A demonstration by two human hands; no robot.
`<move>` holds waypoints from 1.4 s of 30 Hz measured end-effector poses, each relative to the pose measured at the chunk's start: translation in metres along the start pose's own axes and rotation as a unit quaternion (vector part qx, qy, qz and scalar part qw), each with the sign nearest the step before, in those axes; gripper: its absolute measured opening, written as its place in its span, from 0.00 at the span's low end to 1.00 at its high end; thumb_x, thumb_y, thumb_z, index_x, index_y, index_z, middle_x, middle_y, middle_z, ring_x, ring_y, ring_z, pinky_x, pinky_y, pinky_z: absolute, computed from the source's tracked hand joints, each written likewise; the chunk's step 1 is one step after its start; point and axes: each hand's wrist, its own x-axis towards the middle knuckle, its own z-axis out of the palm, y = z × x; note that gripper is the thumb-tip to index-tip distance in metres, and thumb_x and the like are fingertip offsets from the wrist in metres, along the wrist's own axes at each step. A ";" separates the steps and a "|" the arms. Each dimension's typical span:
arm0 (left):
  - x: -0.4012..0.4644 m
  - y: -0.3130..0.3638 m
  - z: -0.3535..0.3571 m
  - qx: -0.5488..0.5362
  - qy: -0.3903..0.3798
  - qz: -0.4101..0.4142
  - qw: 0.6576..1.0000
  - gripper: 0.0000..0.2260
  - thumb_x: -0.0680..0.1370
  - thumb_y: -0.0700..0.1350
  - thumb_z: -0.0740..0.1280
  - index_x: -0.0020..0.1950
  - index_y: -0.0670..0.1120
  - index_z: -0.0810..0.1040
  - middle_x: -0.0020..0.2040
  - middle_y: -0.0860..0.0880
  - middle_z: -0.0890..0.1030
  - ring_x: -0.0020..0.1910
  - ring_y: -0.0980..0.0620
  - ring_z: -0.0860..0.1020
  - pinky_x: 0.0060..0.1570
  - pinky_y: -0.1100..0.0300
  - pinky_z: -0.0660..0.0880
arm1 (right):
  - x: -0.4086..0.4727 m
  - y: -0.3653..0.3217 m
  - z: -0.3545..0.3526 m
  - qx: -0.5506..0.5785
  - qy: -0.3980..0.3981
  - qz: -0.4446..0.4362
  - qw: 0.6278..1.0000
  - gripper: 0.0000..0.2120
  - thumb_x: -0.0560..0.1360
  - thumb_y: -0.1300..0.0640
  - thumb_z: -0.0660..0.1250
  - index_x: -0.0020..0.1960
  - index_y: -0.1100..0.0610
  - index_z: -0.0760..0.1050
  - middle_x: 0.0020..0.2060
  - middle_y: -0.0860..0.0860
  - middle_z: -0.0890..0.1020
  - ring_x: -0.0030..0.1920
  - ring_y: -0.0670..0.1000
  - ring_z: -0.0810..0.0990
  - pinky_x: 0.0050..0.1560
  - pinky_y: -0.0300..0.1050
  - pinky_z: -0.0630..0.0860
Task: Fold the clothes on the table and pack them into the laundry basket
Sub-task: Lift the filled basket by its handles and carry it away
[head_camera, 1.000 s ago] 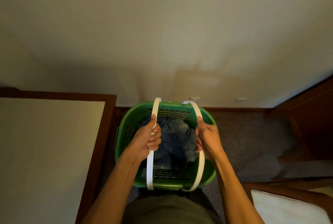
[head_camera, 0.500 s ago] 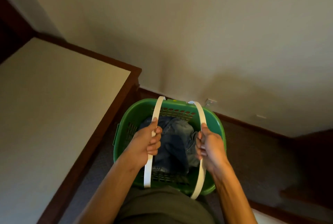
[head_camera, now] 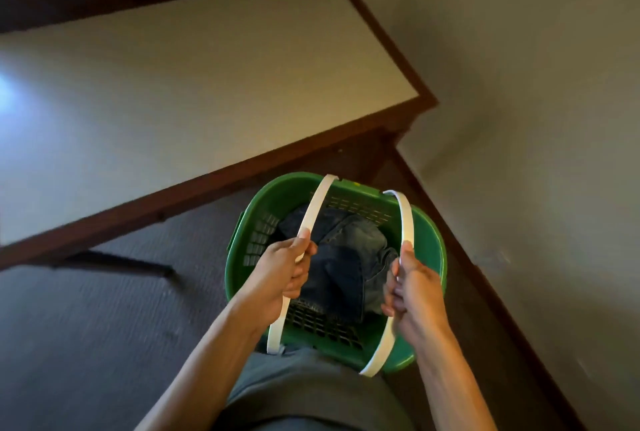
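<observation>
A green laundry basket (head_camera: pixel 431 243) hangs in front of me above the carpet, with dark blue jeans (head_camera: pixel 346 257) bundled inside. It has two white strap handles. My left hand (head_camera: pixel 284 267) grips the left handle (head_camera: pixel 313 212). My right hand (head_camera: pixel 412 285) grips the right handle (head_camera: pixel 405 219). The table (head_camera: pixel 173 91) with a pale top and dark wood edge stands to the left and beyond the basket; the part of it in view bears no clothes.
A plain wall (head_camera: pixel 536 84) runs along the right, with a dark wood baseboard (head_camera: pixel 485 274) meeting the grey carpet (head_camera: pixel 86 326). The table's corner (head_camera: pixel 424 101) points toward the wall, close above the basket.
My view has swung left, so the table now fills the upper left. Both hands still hold the handles, and the basket has turned with me toward the table.
</observation>
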 end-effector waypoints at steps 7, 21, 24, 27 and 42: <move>-0.067 -0.036 -0.080 -0.096 0.096 0.056 0.989 0.16 0.84 0.55 0.59 0.44 0.45 0.74 0.27 0.51 0.57 0.22 0.56 0.54 0.23 0.62 0.48 | -0.022 0.037 0.069 -0.144 -0.086 0.017 0.986 0.22 0.80 0.40 0.61 0.37 0.56 0.68 0.24 0.49 0.62 0.22 0.47 0.58 0.22 0.38 0.56; -0.255 -0.139 -0.317 -0.258 0.270 0.079 0.924 0.16 0.87 0.48 0.54 0.40 0.48 0.67 0.25 0.52 0.59 0.19 0.57 0.55 0.21 0.69 0.51 | -0.150 0.228 0.286 -0.350 -0.261 -0.020 0.899 0.22 0.83 0.46 0.57 0.33 0.55 0.63 0.23 0.50 0.59 0.19 0.46 0.56 0.23 0.34 0.54; -0.288 -0.155 -0.354 -0.298 0.305 0.101 0.899 0.17 0.87 0.50 0.53 0.38 0.49 0.66 0.26 0.52 0.59 0.19 0.57 0.55 0.21 0.69 0.51 | -0.172 0.261 0.332 -0.390 -0.311 -0.007 0.867 0.21 0.84 0.47 0.57 0.34 0.54 0.64 0.23 0.49 0.59 0.19 0.45 0.56 0.22 0.33 0.54; -0.316 -0.157 -0.384 -0.341 0.329 0.132 0.871 0.18 0.86 0.55 0.53 0.38 0.50 0.66 0.26 0.52 0.59 0.19 0.57 0.55 0.22 0.69 0.51 | -0.196 0.287 0.377 -0.430 -0.357 -0.014 0.829 0.22 0.83 0.47 0.58 0.33 0.54 0.65 0.22 0.49 0.60 0.20 0.46 0.57 0.22 0.33 0.54; -0.371 -0.116 -0.552 -0.410 0.432 0.200 0.778 0.18 0.85 0.56 0.57 0.38 0.49 0.68 0.26 0.52 0.59 0.19 0.57 0.55 0.22 0.67 0.51 | -0.253 0.348 0.591 -0.461 -0.471 -0.038 0.751 0.23 0.82 0.47 0.61 0.32 0.56 0.67 0.20 0.50 0.63 0.18 0.48 0.59 0.19 0.35 0.57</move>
